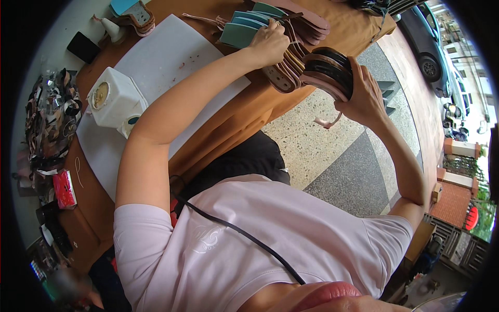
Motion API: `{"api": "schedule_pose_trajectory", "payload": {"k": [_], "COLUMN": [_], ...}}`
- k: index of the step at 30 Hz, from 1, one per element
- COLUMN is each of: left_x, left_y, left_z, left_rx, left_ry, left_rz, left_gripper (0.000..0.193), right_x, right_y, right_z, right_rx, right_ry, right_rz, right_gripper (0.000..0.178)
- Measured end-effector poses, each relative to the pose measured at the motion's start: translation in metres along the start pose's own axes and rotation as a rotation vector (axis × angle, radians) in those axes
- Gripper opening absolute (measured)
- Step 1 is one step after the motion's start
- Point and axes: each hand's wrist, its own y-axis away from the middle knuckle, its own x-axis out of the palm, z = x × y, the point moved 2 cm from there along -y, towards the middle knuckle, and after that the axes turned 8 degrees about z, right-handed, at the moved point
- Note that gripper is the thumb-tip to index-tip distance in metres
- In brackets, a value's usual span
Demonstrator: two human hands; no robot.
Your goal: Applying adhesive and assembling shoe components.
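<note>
At the far edge of the table, a stack of shoe insoles with brown and pink rounded ends lies fanned out, its other end showing teal pieces. My left hand is closed at the teal end, its fingers curled over the stack; exactly what they pinch is hidden. To its right, my right hand wraps round a bundle of black and pink rounded shoe pieces, held against the insole ends beyond the table's edge. A thin pink strip hangs below this bundle.
More pink insoles lie behind the stack. A white tub with yellowish contents stands on a white sheet over the brown tablecloth. Leftward are a heap of straps and a red packet. A car stands outside.
</note>
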Motion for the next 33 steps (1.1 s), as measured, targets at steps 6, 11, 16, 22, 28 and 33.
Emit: {"api": "schedule_pose_trajectory", "payload": {"k": [6, 11, 16, 22, 28, 33], "left_x": [-0.014, -0.016, -0.024, -0.027, -0.034, -0.04], "left_y": [-0.015, -0.022, -0.013, -0.008, -0.002, 0.0], "left_z": [0.012, 0.053, 0.041, 0.023, 0.005, -0.009], "left_rx": [-0.297, -0.138, -0.099, 0.022, -0.045, -0.015], "left_ry": [0.318, 1.294, 1.531, 1.277, 0.933, 0.754], "left_rz": [-0.008, -0.014, 0.023, -0.197, -0.32, -0.426], "left_gripper": [0.008, 0.011, 0.008, 0.007, 0.012, 0.01], "right_x": [-0.007, -0.002, 0.003, 0.004, 0.011, 0.022], "right_y": [-0.03, -0.056, -0.086, -0.104, -0.102, -0.108], "right_z": [0.005, 0.01, 0.021, 0.021, 0.016, 0.027], "right_rx": [-0.001, -0.057, -0.101, -0.133, 0.03, 0.042], "right_ry": [0.068, 0.023, -0.024, -0.13, -0.203, -0.196], "right_rz": [0.132, 0.251, 0.479, 0.539, 0.359, 0.215], "right_gripper": [0.086, 0.074, 0.086, 0.076, 0.073, 0.075]}}
